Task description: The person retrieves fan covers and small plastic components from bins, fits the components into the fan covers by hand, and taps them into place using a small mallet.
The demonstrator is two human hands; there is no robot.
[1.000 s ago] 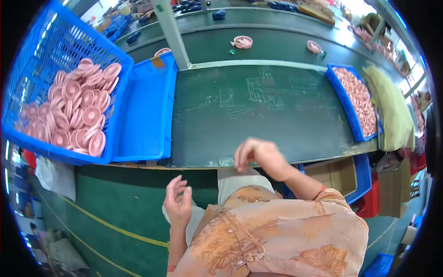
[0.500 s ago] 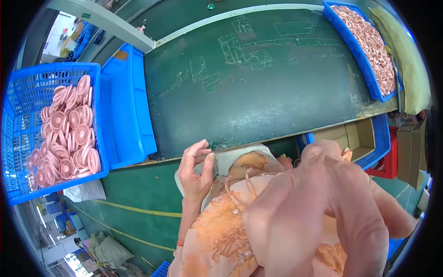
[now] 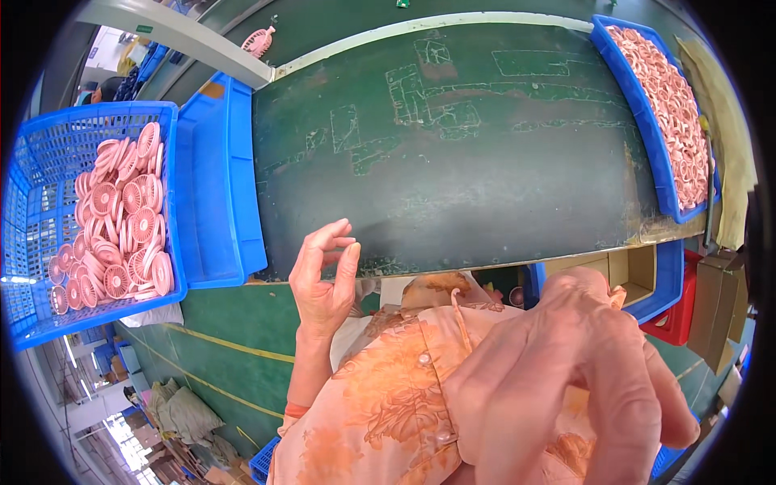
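My left hand [image 3: 322, 279] is raised at the near edge of the dark green tabletop [image 3: 453, 186]. Its fingers are bent, with a gap between thumb and forefinger, and nothing lies in it. Large and very close to the camera, my right hand [image 3: 566, 347] reaches up in front of my orange-patterned top [image 3: 388, 364]. Its fingertips run out of view at the lower edge, so what they touch or hold is hidden. Under the table edge beside that hand sits a blue bin with a cardboard lining [image 3: 643, 271].
At left stands a blue mesh crate [image 3: 48, 174] of round pink fan grilles [image 3: 117, 222], beside a blue tray [image 3: 210, 194]. Another blue tray [image 3: 638, 97] at far right holds small pink rings [image 3: 667, 113]. A pink fan-like part [image 3: 259, 42] lies beyond the post [image 3: 186, 40].
My left hand has moved a little up and left. The right hand has barely shifted in the picture. More of the pink fan-like part shows beyond the post, and the whole view has tilted slightly.
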